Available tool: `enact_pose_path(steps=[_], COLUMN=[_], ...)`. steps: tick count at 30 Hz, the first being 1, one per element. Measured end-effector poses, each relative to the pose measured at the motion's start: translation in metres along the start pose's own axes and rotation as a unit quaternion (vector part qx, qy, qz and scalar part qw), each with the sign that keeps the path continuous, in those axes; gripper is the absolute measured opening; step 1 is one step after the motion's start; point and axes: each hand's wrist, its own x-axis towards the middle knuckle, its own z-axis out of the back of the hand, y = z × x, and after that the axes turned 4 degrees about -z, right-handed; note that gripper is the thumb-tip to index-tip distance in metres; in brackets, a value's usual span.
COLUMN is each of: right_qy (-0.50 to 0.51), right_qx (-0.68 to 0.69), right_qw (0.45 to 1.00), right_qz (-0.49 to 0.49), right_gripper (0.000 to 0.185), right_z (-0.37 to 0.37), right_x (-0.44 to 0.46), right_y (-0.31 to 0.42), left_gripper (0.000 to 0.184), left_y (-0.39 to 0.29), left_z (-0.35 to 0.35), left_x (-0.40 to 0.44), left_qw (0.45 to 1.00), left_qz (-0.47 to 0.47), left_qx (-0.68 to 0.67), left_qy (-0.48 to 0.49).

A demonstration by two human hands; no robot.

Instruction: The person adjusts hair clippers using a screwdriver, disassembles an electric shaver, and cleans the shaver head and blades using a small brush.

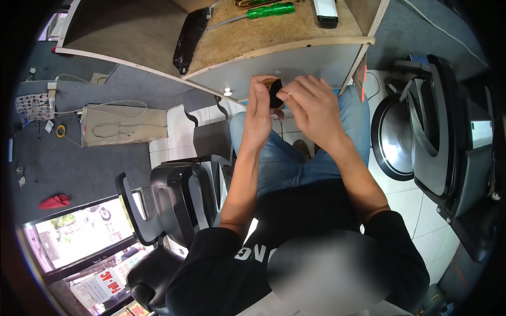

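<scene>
In the head view my left hand is closed around a small black part with copper-coloured banding, held over my lap just in front of the workbench. My right hand comes in from the other side, thumb and fingers pinched at the part's edge. A tiny pale bit shows at those fingertips, too small to name. Fingers cover much of the part, so its exact kind cannot be made out. Beyond my hands, a green-handled screwdriver lies on the bench's worn wooden surface.
A long black casing and a white-and-black device lie on the bench. A black chair stands to the left, a grey-black chair to the right. A power strip and a cardboard piece are at far left.
</scene>
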Motion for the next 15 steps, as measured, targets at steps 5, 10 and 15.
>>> enact_pose_path(steps=[5, 10, 15], right_qy=[0.052, 0.04, 0.061], right_qx=[-0.031, 0.004, -0.005], right_qw=[0.998, 0.999, 0.998], right_qz=[0.011, -0.001, -0.017], right_gripper=[0.013, 0.016, 0.022], right_z=[0.004, 0.0023, 0.0022], right_x=[0.0016, 0.0036, 0.0044], right_y=[0.0093, 0.0051, 0.0076], left_gripper=[0.051, 0.052, 0.054], left_y=[0.0047, 0.0047, 0.0021], left_z=[0.002, 0.0022, 0.0012], left_x=[0.0016, 0.0008, 0.0012], left_qw=[0.999, 1.0, 1.0], left_qz=[-0.019, 0.001, 0.002], left_qx=[0.025, -0.008, 0.019], left_qy=[0.009, -0.003, 0.002])
